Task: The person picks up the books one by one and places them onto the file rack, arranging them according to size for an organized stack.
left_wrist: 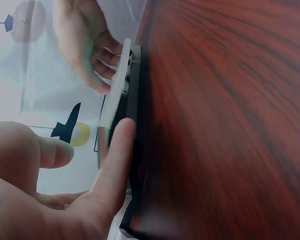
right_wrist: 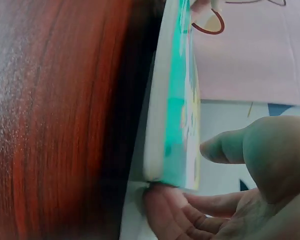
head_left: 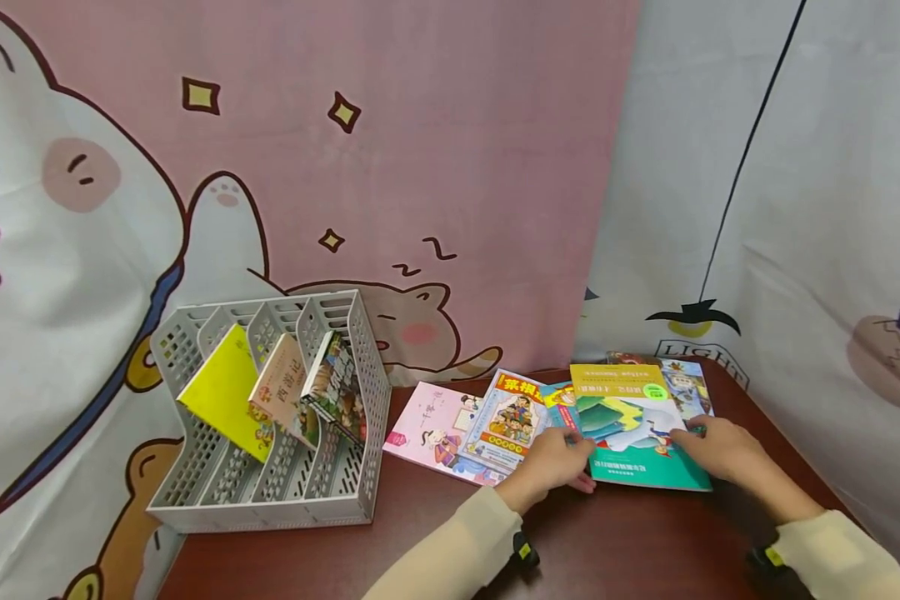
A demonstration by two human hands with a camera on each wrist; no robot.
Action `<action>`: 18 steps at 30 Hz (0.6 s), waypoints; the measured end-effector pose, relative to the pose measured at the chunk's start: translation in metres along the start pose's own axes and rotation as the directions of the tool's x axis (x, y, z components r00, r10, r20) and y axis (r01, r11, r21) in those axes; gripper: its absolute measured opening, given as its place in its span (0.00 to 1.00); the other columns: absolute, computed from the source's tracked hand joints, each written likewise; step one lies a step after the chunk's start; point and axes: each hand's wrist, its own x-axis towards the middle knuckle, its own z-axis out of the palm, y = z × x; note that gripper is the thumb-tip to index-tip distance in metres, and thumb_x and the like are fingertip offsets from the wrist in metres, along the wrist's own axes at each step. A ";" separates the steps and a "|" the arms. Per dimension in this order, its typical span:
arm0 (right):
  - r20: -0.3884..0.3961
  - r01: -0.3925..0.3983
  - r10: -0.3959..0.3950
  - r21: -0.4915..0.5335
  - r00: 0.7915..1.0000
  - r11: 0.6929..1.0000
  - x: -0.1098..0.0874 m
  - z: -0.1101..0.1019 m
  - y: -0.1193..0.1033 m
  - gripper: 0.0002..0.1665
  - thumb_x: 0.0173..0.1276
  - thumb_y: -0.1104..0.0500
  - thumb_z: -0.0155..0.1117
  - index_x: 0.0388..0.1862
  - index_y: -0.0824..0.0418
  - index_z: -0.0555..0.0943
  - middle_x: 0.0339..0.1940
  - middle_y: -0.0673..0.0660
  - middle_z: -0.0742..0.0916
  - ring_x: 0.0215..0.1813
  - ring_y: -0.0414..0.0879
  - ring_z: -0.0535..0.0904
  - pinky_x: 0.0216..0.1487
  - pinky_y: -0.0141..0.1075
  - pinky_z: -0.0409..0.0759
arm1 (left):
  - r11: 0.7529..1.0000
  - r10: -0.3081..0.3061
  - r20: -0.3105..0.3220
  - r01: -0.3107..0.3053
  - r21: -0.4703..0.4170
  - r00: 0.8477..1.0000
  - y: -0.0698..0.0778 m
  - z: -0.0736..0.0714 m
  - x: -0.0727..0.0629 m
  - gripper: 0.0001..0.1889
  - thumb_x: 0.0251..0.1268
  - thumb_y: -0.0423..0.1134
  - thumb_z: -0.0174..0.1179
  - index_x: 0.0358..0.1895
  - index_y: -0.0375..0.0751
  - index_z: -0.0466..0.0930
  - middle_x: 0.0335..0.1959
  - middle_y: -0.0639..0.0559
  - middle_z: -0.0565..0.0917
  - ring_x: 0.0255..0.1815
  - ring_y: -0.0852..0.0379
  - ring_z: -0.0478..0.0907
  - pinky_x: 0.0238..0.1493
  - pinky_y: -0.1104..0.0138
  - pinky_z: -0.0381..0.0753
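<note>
The green book (head_left: 633, 433) has smooth paper, the table (head_left: 607, 550) glossy wood grain, the rack (head_left: 270, 516) apparently matt plastic.

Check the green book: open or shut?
Shut: the green book shows one cover in the head view and an unparted edge in the right wrist view.

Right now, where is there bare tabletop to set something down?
Bare table shows between the left sleeve and right sleeve, and between the white rack and left sleeve. Crowded: the overlapping books around left hand and right hand.
</note>
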 end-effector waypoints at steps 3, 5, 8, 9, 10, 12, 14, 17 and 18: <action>0.029 -0.032 0.029 0.084 0.999 0.996 0.003 0.001 0.004 0.56 0.84 0.31 0.55 0.76 0.84 0.65 0.63 0.86 0.77 0.55 0.69 0.77 0.52 0.56 0.86 | 0.998 -0.010 0.021 0.011 -0.056 1.000 0.002 -0.001 0.003 0.17 0.84 0.45 0.62 0.58 0.33 0.83 0.27 0.38 0.88 0.31 0.35 0.94 0.35 0.50 0.94; 0.024 -0.057 0.054 0.153 0.998 0.987 0.003 0.003 0.006 0.59 0.84 0.28 0.53 0.77 0.85 0.63 0.63 0.85 0.77 0.54 0.66 0.78 0.49 0.48 0.86 | 0.996 -0.020 0.050 0.024 -0.088 0.999 0.002 0.000 0.007 0.18 0.85 0.47 0.62 0.56 0.33 0.84 0.27 0.38 0.88 0.29 0.37 0.94 0.35 0.50 0.94; -0.005 -0.083 0.086 0.240 0.996 0.967 0.000 0.005 0.004 0.60 0.85 0.27 0.50 0.80 0.84 0.60 0.62 0.83 0.77 0.52 0.61 0.80 0.41 0.38 0.82 | 0.990 -0.031 0.099 0.044 -0.132 0.995 0.000 0.001 0.011 0.18 0.86 0.51 0.61 0.50 0.36 0.83 0.26 0.39 0.89 0.24 0.45 0.91 0.38 0.50 0.94; -0.017 -0.086 0.093 0.262 0.995 0.961 -0.001 0.006 0.002 0.60 0.85 0.27 0.50 0.81 0.83 0.59 0.62 0.83 0.77 0.51 0.60 0.80 0.40 0.36 0.82 | 0.988 -0.034 0.111 0.050 -0.148 0.993 0.000 0.001 0.012 0.18 0.86 0.52 0.61 0.48 0.37 0.82 0.27 0.40 0.89 0.23 0.49 0.90 0.38 0.50 0.94; -0.034 -0.082 0.095 0.281 0.995 0.956 -0.002 0.006 0.001 0.60 0.86 0.28 0.49 0.83 0.82 0.57 0.63 0.83 0.77 0.50 0.58 0.81 0.39 0.36 0.83 | 0.986 -0.033 0.119 0.052 -0.156 0.992 0.000 0.001 0.012 0.19 0.86 0.53 0.61 0.47 0.39 0.80 0.27 0.40 0.89 0.21 0.52 0.89 0.39 0.50 0.95; -0.071 -0.065 0.092 0.310 0.993 0.948 -0.006 0.006 -0.004 0.58 0.87 0.29 0.49 0.85 0.79 0.55 0.64 0.82 0.76 0.49 0.56 0.82 0.38 0.35 0.83 | 0.985 -0.030 0.123 0.050 -0.168 0.992 -0.001 0.002 0.012 0.21 0.85 0.57 0.60 0.47 0.39 0.78 0.27 0.42 0.89 0.20 0.55 0.87 0.42 0.48 0.94; -0.114 -0.051 0.095 0.337 0.989 0.940 -0.008 0.005 -0.008 0.56 0.87 0.30 0.49 0.88 0.75 0.54 0.63 0.81 0.78 0.47 0.54 0.82 0.36 0.35 0.83 | 0.984 -0.025 0.116 0.046 -0.174 0.993 -0.001 0.002 0.011 0.23 0.85 0.60 0.60 0.47 0.40 0.76 0.26 0.43 0.89 0.18 0.55 0.86 0.43 0.46 0.94; -0.164 -0.036 0.102 0.364 0.981 0.931 -0.013 0.005 -0.016 0.56 0.86 0.29 0.50 0.89 0.72 0.54 0.58 0.77 0.81 0.42 0.51 0.83 0.33 0.34 0.82 | 0.980 -0.010 0.099 0.029 -0.195 0.995 0.000 0.002 0.010 0.24 0.84 0.61 0.60 0.49 0.41 0.76 0.26 0.45 0.88 0.17 0.55 0.85 0.43 0.43 0.93; -0.170 -0.031 0.101 0.373 0.980 0.927 -0.014 0.006 -0.018 0.57 0.86 0.28 0.50 0.89 0.72 0.55 0.57 0.76 0.82 0.41 0.50 0.84 0.33 0.34 0.83 | 0.979 0.002 0.095 0.017 -0.204 0.995 0.001 0.001 0.010 0.23 0.85 0.61 0.60 0.50 0.42 0.76 0.27 0.46 0.88 0.18 0.55 0.85 0.43 0.42 0.93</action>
